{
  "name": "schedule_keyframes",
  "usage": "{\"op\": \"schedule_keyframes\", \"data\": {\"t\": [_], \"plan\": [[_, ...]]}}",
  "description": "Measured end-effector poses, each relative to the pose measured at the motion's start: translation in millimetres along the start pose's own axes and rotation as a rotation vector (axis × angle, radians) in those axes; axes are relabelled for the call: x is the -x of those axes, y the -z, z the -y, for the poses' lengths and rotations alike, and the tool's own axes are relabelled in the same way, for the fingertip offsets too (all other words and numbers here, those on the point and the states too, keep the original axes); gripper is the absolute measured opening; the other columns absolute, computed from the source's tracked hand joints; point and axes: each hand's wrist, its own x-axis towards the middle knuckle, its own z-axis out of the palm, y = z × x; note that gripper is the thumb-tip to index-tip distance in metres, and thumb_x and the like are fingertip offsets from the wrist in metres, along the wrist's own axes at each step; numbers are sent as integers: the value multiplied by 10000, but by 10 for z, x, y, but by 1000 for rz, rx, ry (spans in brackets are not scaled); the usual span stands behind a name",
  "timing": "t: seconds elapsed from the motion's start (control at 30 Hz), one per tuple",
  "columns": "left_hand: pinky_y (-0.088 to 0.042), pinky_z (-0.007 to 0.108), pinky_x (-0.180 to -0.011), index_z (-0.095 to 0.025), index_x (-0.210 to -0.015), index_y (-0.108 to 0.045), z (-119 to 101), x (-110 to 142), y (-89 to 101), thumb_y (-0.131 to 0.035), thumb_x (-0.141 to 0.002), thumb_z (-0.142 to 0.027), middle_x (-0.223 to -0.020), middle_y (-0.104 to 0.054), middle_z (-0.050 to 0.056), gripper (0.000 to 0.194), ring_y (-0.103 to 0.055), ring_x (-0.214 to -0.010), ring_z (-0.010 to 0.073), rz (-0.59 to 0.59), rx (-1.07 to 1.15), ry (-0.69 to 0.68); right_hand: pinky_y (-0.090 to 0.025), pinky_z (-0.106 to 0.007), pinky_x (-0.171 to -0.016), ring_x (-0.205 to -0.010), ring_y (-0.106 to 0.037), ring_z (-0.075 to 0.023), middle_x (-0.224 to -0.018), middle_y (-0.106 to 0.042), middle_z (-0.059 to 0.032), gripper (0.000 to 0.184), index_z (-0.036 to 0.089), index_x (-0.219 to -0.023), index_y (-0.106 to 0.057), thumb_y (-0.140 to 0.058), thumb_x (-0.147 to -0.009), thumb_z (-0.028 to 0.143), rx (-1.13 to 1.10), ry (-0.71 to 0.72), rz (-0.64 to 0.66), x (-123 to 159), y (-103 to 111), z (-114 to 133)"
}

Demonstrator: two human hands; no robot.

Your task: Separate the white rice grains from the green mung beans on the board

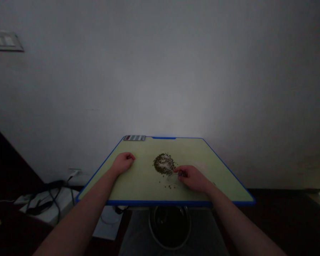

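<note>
On the pale yellow-green, blue-edged tabletop point(141, 186), thin pale utensil point(172, 174) pinched in person's right hand point(190, 176); long axis roughly sideways, tip left, beside roundish dark-brown grain pile point(160, 166), whitish patches. Left hand point(123, 162) loosely curled; can't tell if gripping.

Switch panel point(2, 41): cut by left edge. Dark grains point(158, 165): kind too small to tell. Thin pale implement point(171, 175): blurred, grip end hidden in right hand point(192, 177). Left hand point(123, 162): palm hidden. Bowl point(170, 248): far rim hidden by worktop point(138, 183), interior indistinct.
</note>
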Motion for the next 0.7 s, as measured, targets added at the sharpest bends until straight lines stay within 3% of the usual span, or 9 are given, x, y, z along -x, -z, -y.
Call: {"op": "schedule_keyframes", "data": {"t": [0.3,0.5,0.7], "plan": [[-395,240,-560,-154,-726,-643,-29,21,11,-455,-621,-184,-614,-617,3,217,-555,-590,150,-3,-6,5,-398,-223,-574,-631,-554,-132,-705,-624,-5,346,189,-996,-670,-524,-686,132,-7,-2,15,120,7,35],[-399,240,-568,-148,-733,-645,-43,24,20,-457,-626,-184,-612,-611,9,220,-558,-603,153,-1,-9,4,-398,-228,-594,-621,-558,-132,-693,-635,-7,347,180,-1013,-664,-517,-700,141,35,-45,-74,81,-95,147],[-387,238,-551,-154,-718,-642,-9,23,7,-455,-619,-172,-614,-607,7,213,-547,-592,149,-6,0,2,-393,-248,-602,-619,-562,-148,-682,-639,-32,335,139,-980,-665,-509,-684,126,120,-166,-177,199,48,-43]]}}
